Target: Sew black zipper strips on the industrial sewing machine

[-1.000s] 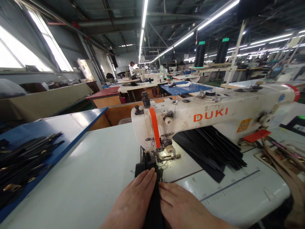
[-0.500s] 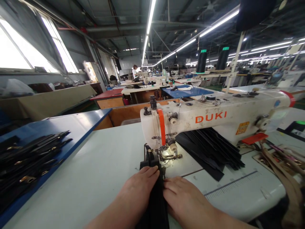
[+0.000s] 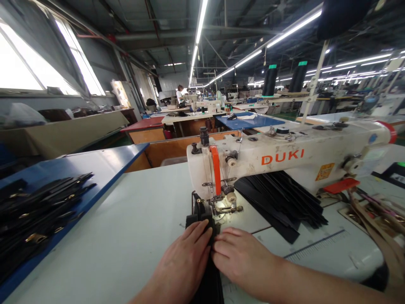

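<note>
A black fabric piece point(image 3: 207, 283) runs from the front edge of the table up to the presser foot area of a white sewing machine point(image 3: 247, 162). My left hand point(image 3: 186, 249) lies over its left side, fingers together and curled onto the cloth, thumb hidden. At its right edge, my right hand point(image 3: 234, 255) has bent fingers closed on the border, close below the needle area. Both hands almost meet there. Past the left fingertips, a folded black end with a small gold-coloured metal part point(image 3: 198, 201) stands up beside the foot.
Black flat strips point(image 3: 278, 202) lie stacked under the machine arm. On the blue table point(image 3: 117, 158) at left sits a heap of black pieces with gold fittings point(image 3: 47, 211). Two black thread cones point(image 3: 270, 80) stand behind. Brown straps point(image 3: 376, 228) hang at right. A person point(image 3: 180, 95) is far back.
My right hand has shifted slightly left and up, nearer the left hand, and its forearm now angles further across the table. The left hand has moved slightly; the machine view shifts a little.
</note>
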{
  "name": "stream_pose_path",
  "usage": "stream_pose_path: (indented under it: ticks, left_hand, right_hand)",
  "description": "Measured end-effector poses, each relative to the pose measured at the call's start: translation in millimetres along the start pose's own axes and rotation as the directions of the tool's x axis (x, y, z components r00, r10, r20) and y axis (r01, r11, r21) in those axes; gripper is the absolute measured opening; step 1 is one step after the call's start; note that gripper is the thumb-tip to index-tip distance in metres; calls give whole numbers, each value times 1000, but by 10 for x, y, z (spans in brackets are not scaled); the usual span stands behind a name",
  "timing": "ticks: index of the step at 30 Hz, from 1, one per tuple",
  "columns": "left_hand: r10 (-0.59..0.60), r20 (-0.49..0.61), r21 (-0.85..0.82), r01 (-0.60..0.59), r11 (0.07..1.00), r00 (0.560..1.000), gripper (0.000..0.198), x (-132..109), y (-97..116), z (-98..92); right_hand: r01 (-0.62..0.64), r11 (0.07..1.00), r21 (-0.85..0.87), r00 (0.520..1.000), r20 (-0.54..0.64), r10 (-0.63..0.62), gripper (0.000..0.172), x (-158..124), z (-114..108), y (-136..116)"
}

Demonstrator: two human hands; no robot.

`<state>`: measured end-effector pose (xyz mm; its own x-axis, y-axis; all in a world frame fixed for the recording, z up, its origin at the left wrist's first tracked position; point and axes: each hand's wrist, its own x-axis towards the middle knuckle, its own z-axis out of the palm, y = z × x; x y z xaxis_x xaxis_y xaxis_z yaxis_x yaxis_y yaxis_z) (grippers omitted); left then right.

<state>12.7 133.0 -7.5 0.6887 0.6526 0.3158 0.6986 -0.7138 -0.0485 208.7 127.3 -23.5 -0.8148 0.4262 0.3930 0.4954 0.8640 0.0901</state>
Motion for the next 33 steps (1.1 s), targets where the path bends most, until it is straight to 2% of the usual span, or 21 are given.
stream_pose_path:
  ticks: [9,15,25,33]
  left_hand:
    - [5,-21,34,-4,999,1000,33,149,-14,106]
    - [-5,-39,-9,5,1000,999,33,175,-4,80]
    - [37,-88,25,-35,999,995,32,275,-28,72]
    - [40,-39,54,-38,998,998,32,285,-12,46]
  right_hand:
    - [43,999,-23,998,36,-42,13,23,-84,206]
    - [31,999,-8,998,49,-31,13,24,-100,244]
    - [-7,1000,21,996,89,5,13,54,-98,315]
    - [-11,1000,25,1000,28,11,12,25,-48,330]
